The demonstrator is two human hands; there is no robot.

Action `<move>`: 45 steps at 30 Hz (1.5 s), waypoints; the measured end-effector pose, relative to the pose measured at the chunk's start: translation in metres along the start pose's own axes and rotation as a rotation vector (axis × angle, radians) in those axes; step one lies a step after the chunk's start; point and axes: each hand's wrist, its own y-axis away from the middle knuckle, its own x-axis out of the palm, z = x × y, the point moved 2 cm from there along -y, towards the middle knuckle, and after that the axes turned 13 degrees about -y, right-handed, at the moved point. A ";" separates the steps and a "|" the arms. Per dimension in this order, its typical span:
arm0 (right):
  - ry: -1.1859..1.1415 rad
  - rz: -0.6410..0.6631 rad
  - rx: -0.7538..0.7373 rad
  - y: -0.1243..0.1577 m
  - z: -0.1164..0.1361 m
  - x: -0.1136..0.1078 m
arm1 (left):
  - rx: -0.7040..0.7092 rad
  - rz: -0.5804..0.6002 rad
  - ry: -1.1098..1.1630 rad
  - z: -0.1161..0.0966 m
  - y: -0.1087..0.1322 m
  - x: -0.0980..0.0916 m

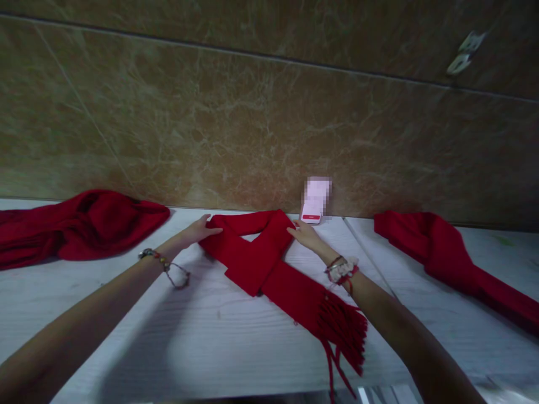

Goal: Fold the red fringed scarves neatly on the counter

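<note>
And here's the red scarf [252, 264], lying on the bench [202, 348] right between the two hands, bent into a loop at the top with its ends crossing below. The left hand [200, 229] is at the loop's left corner, thumb over the cloth; the right hand [306, 234] is at the right corner, thumb on the edge there. Is either grip pinching, or only resting? From where I stand, I can't tell. One uneven tug and that little opening could close up, or the crossing slide apart, since nothing visible pins it.

Down comes the tail to the fringe [345, 331], its longest strands trailing past the bench's front edge. Anything brushing by could catch those and drag the lot askew! Watch the beaded bracelet [162, 259] too: its loose loop could snag the knit if that wrist crosses over it.

Just beyond the right hand, the phone [315, 202] leans on the tiled wall [210, 112]; a careless knuckle would likely topple it. Farther out, a bunched red cloth [101, 224] lies to the left and a twisted red cloth [442, 252] to the right, both well apart from the fingers.
</note>
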 end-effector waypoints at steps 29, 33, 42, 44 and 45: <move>-0.629 -0.047 -0.016 0.026 0.028 -0.103 | 0.307 0.168 0.511 -0.091 0.036 -0.060; -0.515 -0.216 -0.283 0.063 0.052 -0.181 | 0.501 0.135 0.550 -0.155 0.048 -0.073; -0.346 -0.567 -0.423 0.165 0.099 -0.336 | 0.822 0.163 0.724 -0.321 0.092 -0.071; -0.312 -0.652 -0.411 0.187 0.113 -0.362 | 0.879 0.234 0.784 -0.352 0.103 -0.065; -0.286 -0.698 -0.396 0.195 0.119 -0.374 | 0.908 0.276 0.815 -0.367 0.107 -0.060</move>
